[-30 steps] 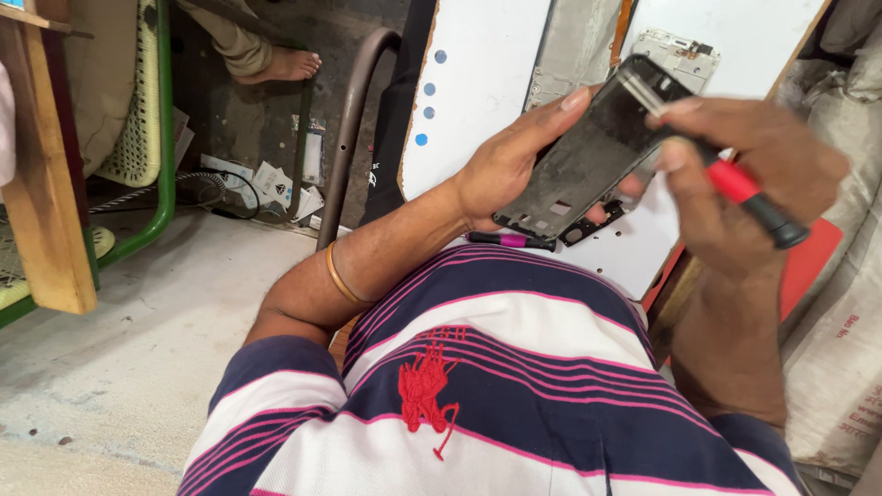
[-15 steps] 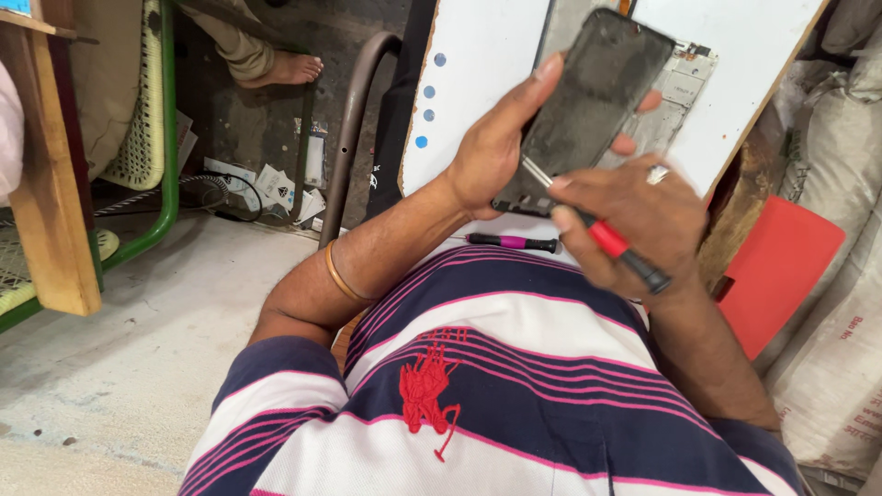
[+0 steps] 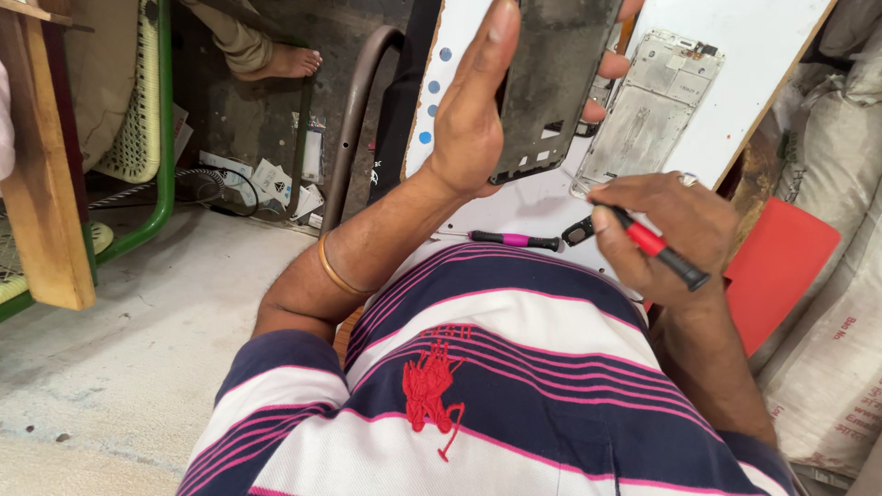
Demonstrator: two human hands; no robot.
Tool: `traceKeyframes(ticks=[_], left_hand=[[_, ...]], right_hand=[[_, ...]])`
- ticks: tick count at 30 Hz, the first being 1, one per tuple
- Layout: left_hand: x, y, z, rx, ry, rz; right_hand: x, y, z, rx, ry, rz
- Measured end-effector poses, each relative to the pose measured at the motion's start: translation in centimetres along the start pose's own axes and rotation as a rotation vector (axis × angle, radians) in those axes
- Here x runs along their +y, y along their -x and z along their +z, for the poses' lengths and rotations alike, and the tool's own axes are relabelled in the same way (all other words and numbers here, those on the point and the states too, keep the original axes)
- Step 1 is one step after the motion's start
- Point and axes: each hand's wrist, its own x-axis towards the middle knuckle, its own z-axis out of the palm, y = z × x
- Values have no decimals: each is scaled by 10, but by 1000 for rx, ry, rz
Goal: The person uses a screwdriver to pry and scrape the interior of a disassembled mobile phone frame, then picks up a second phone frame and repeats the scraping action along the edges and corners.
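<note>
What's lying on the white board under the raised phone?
Beneath the dark phone panel on the white board: a silver phone frame, pink-handled screwdriver, small black part. The panel covers whatever lies directly behind it.

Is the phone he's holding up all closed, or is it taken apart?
Taken apart. The left hand holds only a dark phone panel; its silvery frame lies separately.

Two screwdrivers: a red-handled one (image 3: 657,248) and a pink-handled one (image 3: 514,240). Two phone parts: a dark frame (image 3: 560,83) and a silver frame (image 3: 648,110). One white table (image 3: 781,55). One small black part (image 3: 577,231).
</note>
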Motion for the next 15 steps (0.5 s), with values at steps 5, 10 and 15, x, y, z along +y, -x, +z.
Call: traceKeyframes(ticks=[5, 10, 15], left_hand=[[-2, -1, 3, 80, 111, -62], [-3, 2, 12, 38, 180, -174], [0, 11, 21, 69, 133, -266]], right_hand=[[-4, -5, -6, 25, 138, -42], [4, -12, -12, 110, 192, -83], [32, -14, -24, 137, 123, -80]])
